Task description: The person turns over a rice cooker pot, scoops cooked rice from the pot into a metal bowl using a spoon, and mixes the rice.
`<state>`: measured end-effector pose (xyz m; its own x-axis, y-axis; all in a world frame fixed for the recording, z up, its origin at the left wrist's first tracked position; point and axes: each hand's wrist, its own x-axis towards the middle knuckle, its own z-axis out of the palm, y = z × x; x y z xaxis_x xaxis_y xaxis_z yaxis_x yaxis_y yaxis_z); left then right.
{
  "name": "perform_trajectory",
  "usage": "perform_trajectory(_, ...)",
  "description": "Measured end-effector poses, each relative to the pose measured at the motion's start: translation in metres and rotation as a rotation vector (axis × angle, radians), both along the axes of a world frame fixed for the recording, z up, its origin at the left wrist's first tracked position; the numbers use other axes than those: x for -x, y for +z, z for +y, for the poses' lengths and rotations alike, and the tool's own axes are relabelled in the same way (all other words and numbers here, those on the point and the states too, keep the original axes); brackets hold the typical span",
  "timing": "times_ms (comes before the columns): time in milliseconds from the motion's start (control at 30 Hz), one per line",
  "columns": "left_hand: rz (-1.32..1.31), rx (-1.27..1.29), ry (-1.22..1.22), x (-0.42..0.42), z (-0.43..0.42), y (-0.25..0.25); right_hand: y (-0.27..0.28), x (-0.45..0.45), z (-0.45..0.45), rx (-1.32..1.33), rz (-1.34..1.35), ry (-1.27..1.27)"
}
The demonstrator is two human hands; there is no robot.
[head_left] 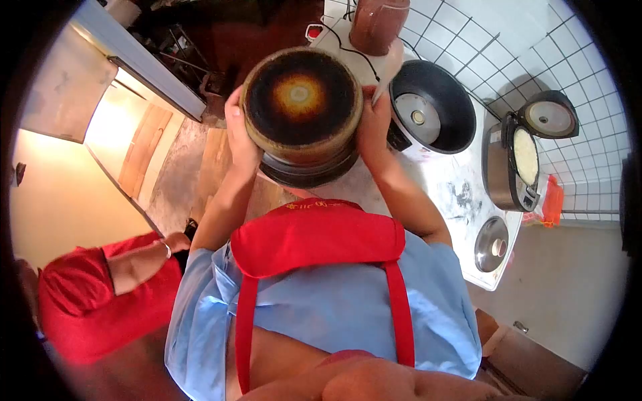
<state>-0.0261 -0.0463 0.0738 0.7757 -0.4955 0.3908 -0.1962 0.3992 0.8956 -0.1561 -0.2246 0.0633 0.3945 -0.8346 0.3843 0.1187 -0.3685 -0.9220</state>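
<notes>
Between my two hands is a metal cooking pot [301,144], its round bottom tilted up toward me. The base is scorched black, with a brown and yellow patch in the middle, and a dark rim shows at its lower edge. My left hand [242,130] is closed around the pot's left side. On the opposite side my right hand [373,127] grips the wall. A pale, thin flat thing [386,77] rises by my right fingers; I cannot tell whether they hold it. Just right of that hand stands an open rice cooker body [461,110], its heating plate [416,115] exposed.
On the white counter [428,200] stand a second rice cooker [503,164], lid open over pale food, and a metal lid [491,244]. A reddish-brown jug [380,27] is at the back, beside a black cord. A person in red [100,294] is at my left.
</notes>
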Motion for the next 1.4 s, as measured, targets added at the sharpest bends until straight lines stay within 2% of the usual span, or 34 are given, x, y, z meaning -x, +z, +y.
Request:
perform_trajectory(33,0.016,0.020,0.025,-0.003,-0.003,0.001,0.001,-0.001,-0.004,0.054,0.074,-0.025)
perform_trajectory(100,0.242,0.157,-0.022,-0.007,-0.009,0.004,0.018,-0.004,-0.009,0.174,0.211,-0.074)
perform_trajectory(133,0.306,0.182,-0.036,-0.012,-0.010,0.005,0.031,-0.006,-0.008,0.137,0.239,-0.060)
perform_trajectory(233,0.550,0.207,-0.041,-0.012,-0.007,0.015,0.049,-0.021,-0.022,0.338,0.291,0.006)
perform_trajectory(333,0.844,0.163,-0.010,-0.021,-0.002,0.022,0.065,-0.034,-0.038,0.331,0.341,0.229)
perform_trajectory(367,0.792,0.185,-0.074,-0.018,0.000,0.030,0.071,-0.041,-0.046,0.334,0.354,0.312)
perform_trajectory(433,0.861,0.136,-0.072,-0.020,0.004,0.041,0.086,-0.055,-0.056,0.253,0.307,0.483)
perform_trajectory(467,0.889,0.159,-0.185,-0.027,0.009,0.030,0.093,-0.061,-0.057,0.214,0.283,0.572)
perform_trajectory(500,0.912,0.183,-0.299,-0.034,0.013,0.021,0.104,-0.064,-0.055,0.273,0.273,0.580)
perform_trajectory(533,0.947,0.147,-0.232,-0.024,0.017,0.030,0.115,-0.069,-0.052,0.333,0.259,0.587)
perform_trajectory(567,0.936,0.196,-0.347,-0.030,0.022,0.012,0.121,-0.074,-0.049,0.391,0.245,0.590)
perform_trajectory(600,0.938,0.198,-0.319,-0.026,0.023,0.008,0.127,-0.091,-0.045,0.538,0.246,0.505)
perform_trajectory(633,0.941,0.202,-0.290,-0.021,0.025,0.005,0.132,-0.094,-0.045,0.510,0.327,0.539)
perform_trajectory(700,1.041,0.174,-0.400,-0.018,0.032,-0.002,0.155,-0.095,-0.043,0.459,0.494,0.607)
perform_trajectory(733,1.088,0.161,-0.457,-0.019,0.034,-0.005,0.163,-0.091,-0.030,0.392,0.391,0.631)
perform_trajectory(833,1.055,0.081,-0.470,-0.024,0.038,-0.022,0.155,-0.097,-0.023,0.554,0.445,0.544)
perform_trajectory(867,1.062,0.047,-0.440,-0.020,0.038,-0.022,0.145,-0.102,-0.027,0.632,0.305,0.490)
perform_trajectory(967,1.060,0.079,-0.446,-0.005,0.056,-0.004,0.132,-0.101,-0.034,0.677,0.277,0.398)
perform_trajectory(1000,0.967,0.008,-0.460,-0.002,0.061,-0.002,0.133,-0.097,-0.034,0.690,0.288,0.355)
perform_trajectory(1133,0.749,0.020,-0.794,0.010,0.069,-0.003,0.135,-0.083,-0.036,0.754,0.270,0.306)
perform_trajectory(1233,0.597,-0.034,-0.766,0.046,0.071,0.004,0.139,-0.055,-0.029,0.724,0.419,0.342)
perform_trajectory(1367,0.750,-0.059,-1.034,0.066,0.074,-0.015,0.132,-0.014,-0.019,0.660,0.489,0.353)
perform_trajectory(1400,0.851,-0.040,-0.991,0.075,0.072,-0.030,0.125,-0.004,-0.023,0.647,0.529,0.342)
